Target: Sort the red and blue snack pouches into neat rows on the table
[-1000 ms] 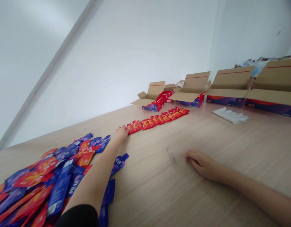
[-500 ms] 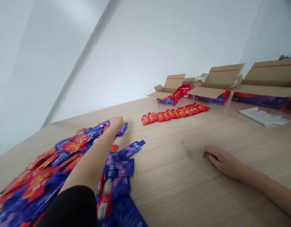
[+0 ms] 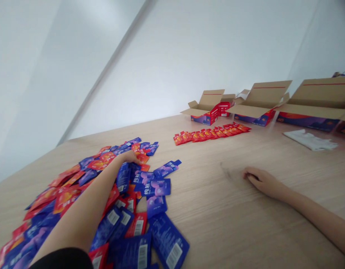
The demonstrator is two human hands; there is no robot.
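Observation:
My left hand (image 3: pixel 130 157) reaches into a large heap of flat pouches (image 3: pixel 68 200), some red-orange and some blue-purple. Its fingers are bent at a red-orange pouch (image 3: pixel 142 158) on the heap's right side; the fingertips are partly hidden. Blue pouches (image 3: pixel 158 187) lie loose along the heap's near right edge, several with barcodes upward. Far to the right, my right hand (image 3: pixel 259 181) rests on the table with its fingers curled in, and nothing shows in them.
A row of overlapping red pouches (image 3: pixel 211 133) lies across the table's middle. Behind it stand open cartons, including a small one (image 3: pixel 200 118), a middle one (image 3: pixel 251 118) and a bigger one (image 3: pixel 307 120). A folded white cloth or glove (image 3: pixel 309 139) lies before them.
My left hand has drawn back toward me from the heap's far end, uncovering blue pouches there. My right hand stays on the table. The view has shifted slightly.

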